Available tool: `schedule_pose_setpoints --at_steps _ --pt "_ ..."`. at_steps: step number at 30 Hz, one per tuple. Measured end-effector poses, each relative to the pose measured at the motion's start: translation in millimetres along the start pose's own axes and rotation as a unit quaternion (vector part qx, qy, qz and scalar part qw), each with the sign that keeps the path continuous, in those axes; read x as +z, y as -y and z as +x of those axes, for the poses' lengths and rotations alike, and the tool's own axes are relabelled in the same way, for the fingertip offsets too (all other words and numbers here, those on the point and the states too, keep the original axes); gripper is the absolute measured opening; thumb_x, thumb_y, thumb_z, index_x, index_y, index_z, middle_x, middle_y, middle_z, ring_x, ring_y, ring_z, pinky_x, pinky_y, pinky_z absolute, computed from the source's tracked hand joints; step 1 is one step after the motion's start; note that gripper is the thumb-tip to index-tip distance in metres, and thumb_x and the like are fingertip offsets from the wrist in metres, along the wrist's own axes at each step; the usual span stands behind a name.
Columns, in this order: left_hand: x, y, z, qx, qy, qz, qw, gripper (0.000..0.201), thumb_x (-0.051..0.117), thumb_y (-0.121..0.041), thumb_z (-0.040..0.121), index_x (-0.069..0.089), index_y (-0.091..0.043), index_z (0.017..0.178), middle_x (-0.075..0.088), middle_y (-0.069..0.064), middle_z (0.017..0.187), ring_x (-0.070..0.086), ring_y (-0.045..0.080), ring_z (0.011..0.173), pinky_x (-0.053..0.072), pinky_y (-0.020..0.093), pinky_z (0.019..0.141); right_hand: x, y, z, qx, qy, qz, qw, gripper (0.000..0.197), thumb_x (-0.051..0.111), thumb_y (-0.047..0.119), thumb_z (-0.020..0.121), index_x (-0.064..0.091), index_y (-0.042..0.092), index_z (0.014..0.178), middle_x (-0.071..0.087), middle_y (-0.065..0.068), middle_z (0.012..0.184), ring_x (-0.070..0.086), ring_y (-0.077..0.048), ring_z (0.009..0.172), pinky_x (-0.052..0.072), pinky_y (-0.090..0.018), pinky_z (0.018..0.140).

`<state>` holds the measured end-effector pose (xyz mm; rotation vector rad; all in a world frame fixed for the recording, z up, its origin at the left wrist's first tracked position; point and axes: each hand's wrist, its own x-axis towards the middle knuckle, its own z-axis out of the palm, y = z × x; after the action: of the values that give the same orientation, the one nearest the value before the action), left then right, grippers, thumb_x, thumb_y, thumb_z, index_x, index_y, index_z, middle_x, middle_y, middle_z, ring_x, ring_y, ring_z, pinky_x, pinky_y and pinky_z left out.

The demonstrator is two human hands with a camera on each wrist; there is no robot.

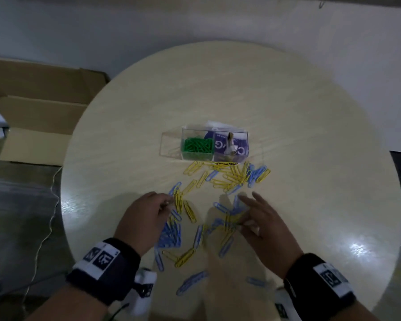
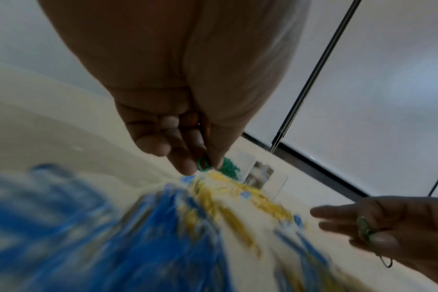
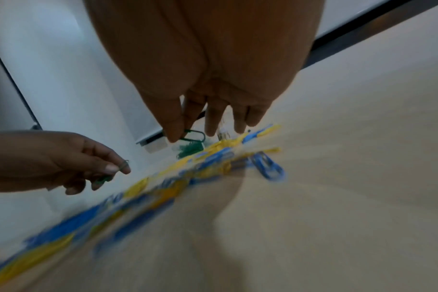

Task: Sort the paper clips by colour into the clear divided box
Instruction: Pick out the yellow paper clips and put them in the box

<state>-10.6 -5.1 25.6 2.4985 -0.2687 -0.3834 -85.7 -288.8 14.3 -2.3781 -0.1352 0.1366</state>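
Round table [image 1: 287,112] | left hand [image 1: 144,218], right hand [image 1: 262,225] each pinching green clip | next: drop into box [image 1: 214,144], 12 o'clock, green cell

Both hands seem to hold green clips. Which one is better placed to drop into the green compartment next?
Left, marginally: the left hand lies on the green compartment's side of the box; the right hand would cross over.

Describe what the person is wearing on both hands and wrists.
The hands are bare: no gloves, and no rings visible on the left hand or right hand. Each wrist carries a wide black band wrapped with a white strip printed with square black-and-white markers. A small white-and-black device, likely the wrist camera, hangs under the left band. No sleeves show; the forearms are uncovered.
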Motion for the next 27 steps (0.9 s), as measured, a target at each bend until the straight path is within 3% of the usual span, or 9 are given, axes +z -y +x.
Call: schedule_pose_setpoints --at_steps 3,5,8,11,16,18,21,24,27 --pt "-15.4 -29.1 39.0 -0.014 -0.066 -0.065 0.996 0.015 0.07 -0.021 0.086 0.073 -0.019 0.101 0.072 -0.003 0.088 0.067 0.012 0.079 0.053 0.026 0.08 -18.4 20.0 39.0 0.04 -0.089 0.029 0.995 0.018 0.073 0.013 0.076 0.063 0.026 0.081 0.064 0.009 0.088 0.059 -0.006 0.082 0.043 -0.018 0.074" --pt "-21.7 -43.7 70.0 -0.014 -0.107 -0.084 0.991 0.019 0.071 -0.021 0.085 0.074 -0.015 0.102 0.073 0.002 0.089 0.068 0.015 0.077 0.054 0.027 0.08 -26.9 32.6 72.3 0.08 -0.122 0.057 0.988 0.011 0.073 0.016 0.078 0.067 0.024 0.082 0.063 0.009 0.076 0.057 -0.007 0.07 0.04 -0.012 0.063" --pt "-27.4 -62.3 105.7 -0.008 -0.148 -0.055 0.987 0.023 0.068 -0.023 0.087 0.074 -0.013 0.107 0.073 0.007 0.099 0.068 0.021 0.088 0.046 0.02 0.082 -31.8 50.0 119.0 0.102 -0.122 0.071 0.985 0.007 0.069 0.019 0.081 0.07 0.024 0.087 0.067 0.005 0.077 0.061 -0.009 0.072 0.046 -0.02 0.067" --pt "-26.4 -71.5 125.0 -0.004 -0.153 -0.03 0.988 0.026 0.064 -0.025 0.089 0.072 -0.011 0.11 0.07 0.01 0.107 0.066 0.027 0.096 0.047 0.028 0.089 -33.2 62.4 149.7 0.099 -0.1 0.043 0.989 0.012 0.062 0.024 0.084 0.07 0.017 0.089 0.071 -0.004 0.088 0.064 -0.021 0.083 0.051 -0.032 0.074" --pt "-17.0 -54.7 93.6 0.066 -0.176 -0.004 0.982 0.018 0.056 -0.022 0.093 0.068 -0.016 0.105 0.054 0.007 0.101 0.058 0.026 0.079 0.049 0.035 0.076 -32.7 38.7 123.7 0.055 -0.194 -0.035 0.979 0.014 0.061 0.018 0.082 0.07 0.02 0.092 0.063 -0.008 0.093 0.062 -0.03 0.081 0.05 -0.037 0.075" --pt "1.7 -45.9 67.8 0.122 -0.097 0.046 0.987 0.022 0.051 -0.019 0.091 0.067 -0.016 0.106 0.055 0.007 0.101 0.056 0.027 0.086 0.049 0.039 0.078 -20.0 24.6 97.4 0.046 -0.129 -0.118 0.983 0.022 0.055 0.024 0.08 0.068 0.018 0.096 0.064 -0.01 0.095 0.06 -0.035 0.086 0.05 -0.042 0.078" --pt "37.4 -26.7 43.7 0.146 0.053 0.144 0.977 0.042 0.046 -0.023 0.093 0.051 -0.015 0.134 0.046 0.009 0.141 0.043 0.03 0.127 0.045 0.046 0.099 7.0 8.8 70.7 0.046 0.052 -0.22 0.973 0.064 0.044 0.056 0.075 0.056 0.018 0.126 0.052 -0.014 0.135 0.046 -0.041 0.124 0.041 -0.047 0.101" --pt "48.9 -8.6 21.8 0.176 0.091 0.183 0.963 0.053 0.039 -0.031 0.096 0.033 -0.016 0.147 0.022 0.007 0.159 0.016 0.026 0.148 0.027 0.043 0.117 19.0 9.1 46.4 0.041 0.158 -0.247 0.955 0.086 0.036 0.082 0.071 0.027 0.039 0.145 0.011 -0.008 0.159 0.001 -0.035 0.146 0.014 -0.05 0.117" --pt "43.8 -3.1 -7.4 0.185 0.081 0.154 0.967 0.046 0.042 -0.034 0.094 0.041 -0.027 0.14 0.025 0.003 0.158 0.02 0.023 0.147 0.031 0.035 0.113 18.6 17.3 18.7 0.002 0.19 -0.246 0.95 0.086 0.031 0.09 0.068 0.016 0.051 0.144 -0.003 -0.001 0.161 -0.014 -0.032 0.145 0.007 -0.053 0.116"
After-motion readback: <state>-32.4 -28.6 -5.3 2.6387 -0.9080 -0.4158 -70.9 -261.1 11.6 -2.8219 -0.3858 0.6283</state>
